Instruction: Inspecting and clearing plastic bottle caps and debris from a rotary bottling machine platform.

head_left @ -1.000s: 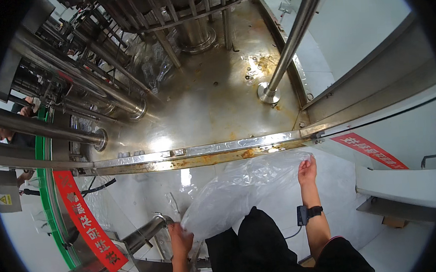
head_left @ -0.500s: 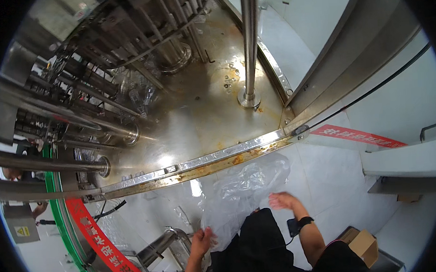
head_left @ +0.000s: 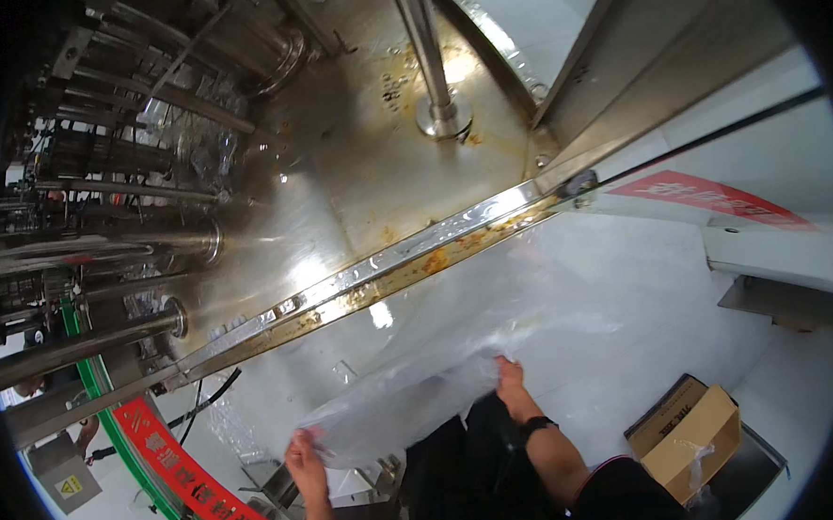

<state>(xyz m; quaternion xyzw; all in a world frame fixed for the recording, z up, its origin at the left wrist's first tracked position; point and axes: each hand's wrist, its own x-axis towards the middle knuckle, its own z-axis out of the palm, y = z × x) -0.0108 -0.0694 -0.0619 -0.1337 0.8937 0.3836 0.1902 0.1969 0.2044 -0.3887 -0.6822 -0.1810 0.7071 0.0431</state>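
Note:
A large clear plastic bag (head_left: 414, 387) stretches between my two hands, below the front rim of a steel machine. My left hand (head_left: 304, 457) pinches its left end. Closed on the bag's right part is my right hand (head_left: 511, 384), near my knee. The far portion of the film billows over the pale floor, and its outer edge is hard to make out. A dark band sits on my right wrist.
The metal machine table (head_left: 338, 198) has steel posts (head_left: 437, 104) and rust stains. A green-edged conveyor (head_left: 130, 463) with a red banner (head_left: 192, 474) runs at left. An open cardboard box (head_left: 690, 443) stands at lower right. Another person's hand shows at far left.
My left hand has moved left, and my right hand, open before, has closed on the bag. The bag is now spread wider between them. The view has shifted, showing more of the box.

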